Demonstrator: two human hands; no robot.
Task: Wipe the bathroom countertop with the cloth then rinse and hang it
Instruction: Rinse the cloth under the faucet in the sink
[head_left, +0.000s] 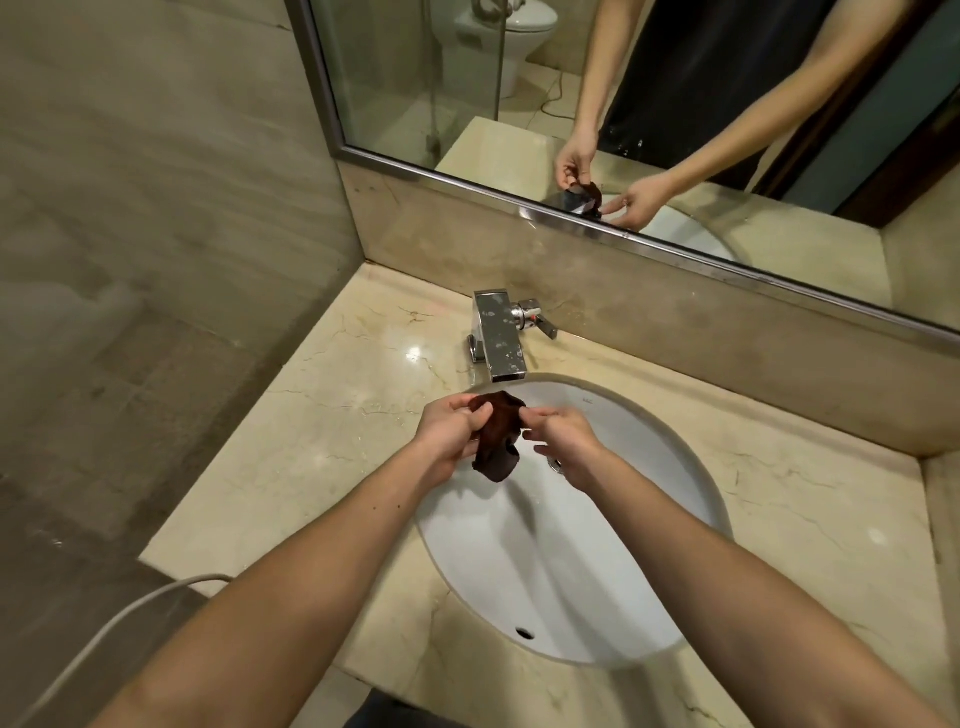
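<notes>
A small dark brown cloth (498, 439), crumpled and wet-looking, hangs over the far left part of the white sink basin (613, 582), just below the chrome faucet spout (498, 340). My left hand (452, 431) grips its left side with fingers closed around the fabric. My right hand (563, 441) pinches the cloth's upper right edge between thumb and fingers. No water stream shows from the spout. The beige marble countertop (311, 431) surrounds the basin.
The faucet's lever handle (543, 325) sticks out to the right of the spout. A mirror (675, 104) runs along the back wall above a marble backsplash. A white cable (104, 639) hangs off the counter's left front corner. The drain (556, 463) lies beside my right hand.
</notes>
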